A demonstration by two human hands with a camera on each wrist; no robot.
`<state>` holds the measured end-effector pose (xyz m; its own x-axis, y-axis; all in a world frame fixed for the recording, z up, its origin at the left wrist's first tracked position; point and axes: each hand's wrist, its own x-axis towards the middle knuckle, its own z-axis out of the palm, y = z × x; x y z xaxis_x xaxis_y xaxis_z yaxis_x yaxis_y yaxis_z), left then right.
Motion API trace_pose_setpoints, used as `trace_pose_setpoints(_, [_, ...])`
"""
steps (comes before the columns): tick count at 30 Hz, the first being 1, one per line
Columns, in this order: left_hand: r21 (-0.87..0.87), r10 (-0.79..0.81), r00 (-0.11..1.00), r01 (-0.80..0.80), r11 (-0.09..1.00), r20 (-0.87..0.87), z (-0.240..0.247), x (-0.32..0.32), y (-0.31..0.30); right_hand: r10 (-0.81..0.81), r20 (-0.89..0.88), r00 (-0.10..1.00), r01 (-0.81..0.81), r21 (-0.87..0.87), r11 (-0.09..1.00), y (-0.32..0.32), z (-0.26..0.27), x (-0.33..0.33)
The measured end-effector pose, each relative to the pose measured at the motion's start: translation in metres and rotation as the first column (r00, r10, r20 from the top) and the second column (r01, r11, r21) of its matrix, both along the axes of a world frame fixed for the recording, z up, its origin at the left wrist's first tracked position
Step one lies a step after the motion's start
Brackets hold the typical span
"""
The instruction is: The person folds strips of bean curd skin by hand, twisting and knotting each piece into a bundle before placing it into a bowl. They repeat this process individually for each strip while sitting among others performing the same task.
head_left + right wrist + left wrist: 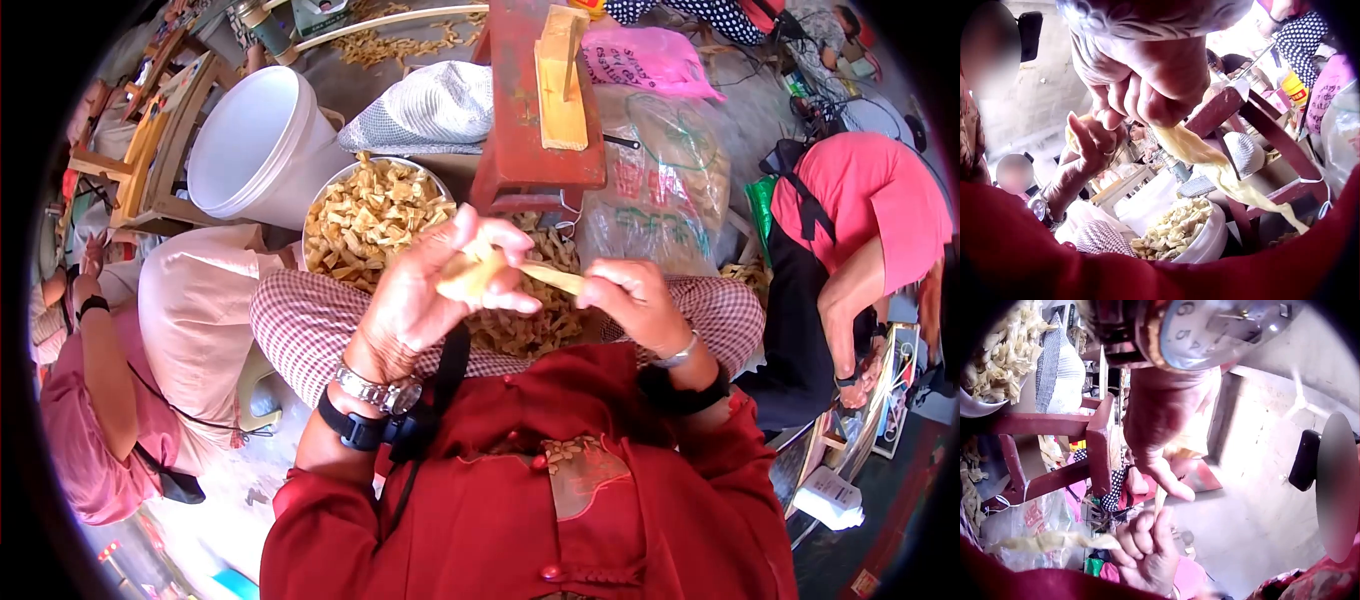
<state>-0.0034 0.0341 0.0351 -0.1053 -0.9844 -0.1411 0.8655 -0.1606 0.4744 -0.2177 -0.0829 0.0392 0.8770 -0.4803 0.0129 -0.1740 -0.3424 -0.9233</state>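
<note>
Over the lap, my left hand (405, 290) holds a folded pale yellow piece (468, 278) against its fingers. From that piece a pale yellow strip (552, 278) runs across to my right hand (640, 308), which pinches it between curled fingers and thumb. The strip's loose tail (1229, 165) hangs out past the right fist in the right wrist view, twisted and thin toward its end. Below the hands lie heaped folded yellow pieces (525, 330), partly hidden by them. A round tub (310, 215) full of similar pieces (375, 215) stands just ahead of the left hand.
A red wooden bench (510, 110) stands ahead, with a small wooden block stand (562, 115) on it. The large white bucket (255, 140) is at left, clear plastic bags (650, 220) at right. People sit close on both sides, including one in pink (865, 190).
</note>
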Motion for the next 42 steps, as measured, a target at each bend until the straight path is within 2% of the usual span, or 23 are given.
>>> trace_pose_setpoints(5, [-0.003,0.123,0.992,-0.123,0.992,0.017,0.007,0.015,0.002,-0.032,-0.141,0.989,0.032,-0.007,0.999,-0.011,0.011,-0.031])
trace_pose_setpoints(8, [-0.039,0.144,0.984,-0.141,0.989,0.109,0.008,0.014,-0.003,-0.024,-0.069,0.997,0.023,-0.016,1.0,-0.013,-0.003,-0.028])
trace_pose_setpoints(11, [-0.061,0.152,0.968,-0.142,0.988,0.201,0.011,0.008,-0.009,0.017,-0.277,0.961,0.097,0.392,0.915,-0.005,0.004,-0.011])
trace_pose_setpoints(12, [-0.063,0.151,0.962,-0.14,0.988,0.229,0.012,0.005,-0.011,0.05,-0.187,0.981,0.042,0.457,0.889,0.001,-0.001,-0.003])
trace_pose_setpoints(15, [-0.044,0.148,0.948,-0.141,0.989,0.281,0.007,-0.002,-0.013,0.083,-0.081,0.993,-0.018,0.595,0.803,0.013,0.0,0.016])
trace_pose_setpoints(17, [0.016,0.193,0.906,-0.215,0.976,0.377,0.011,-0.01,-0.01,0.082,-0.085,0.993,-0.027,0.514,0.857,0.014,-0.006,0.019])
trace_pose_setpoints(20, [0.038,0.149,0.683,-0.252,0.967,0.715,0.0,-0.012,-0.005,0.072,-0.09,0.993,-0.019,0.487,0.873,0.016,-0.013,0.022])
trace_pose_setpoints(24, [0.148,0.057,0.718,-0.22,0.964,0.694,-0.005,-0.004,-0.003,0.059,-0.101,0.993,-0.003,0.489,0.873,0.018,-0.017,0.023])
trace_pose_setpoints(28, [0.14,0.071,0.769,-0.204,0.969,0.635,-0.005,-0.002,-0.005,0.049,-0.092,0.995,-0.008,0.396,0.918,0.019,-0.012,0.032])
trace_pose_setpoints(31, [0.098,0.071,0.719,-0.191,0.977,0.692,-0.005,-0.003,-0.008,0.018,-0.095,0.995,0.019,0.369,0.929,0.021,-0.014,0.038])
trace_pose_setpoints(34, [0.097,0.043,0.687,-0.164,0.982,0.726,-0.006,-0.003,-0.007,0.049,-0.063,0.997,-0.046,0.049,0.998,0.017,-0.02,0.041])
trace_pose_setpoints(35, [0.086,0.043,0.686,-0.153,0.984,0.727,-0.007,-0.003,-0.006,0.04,-0.061,0.997,-0.032,0.128,0.991,0.018,-0.018,0.039])
trace_pose_setpoints(37, [0.126,0.07,0.784,-0.186,0.975,0.616,-0.006,0.004,-0.002,0.021,-0.056,0.998,-0.004,0.283,0.959,0.021,-0.009,0.034])
trace_pose_setpoints(39, [0.108,0.112,0.838,-0.199,0.974,0.534,-0.007,0.013,-0.001,0.044,-0.056,0.997,-0.03,0.238,0.971,0.012,-0.001,0.026])
trace_pose_setpoints(42, [0.034,0.155,0.832,-0.204,0.978,0.533,0.0,0.016,-0.014,0.022,-0.057,0.998,-0.014,0.143,0.99,-0.004,0.011,0.024])
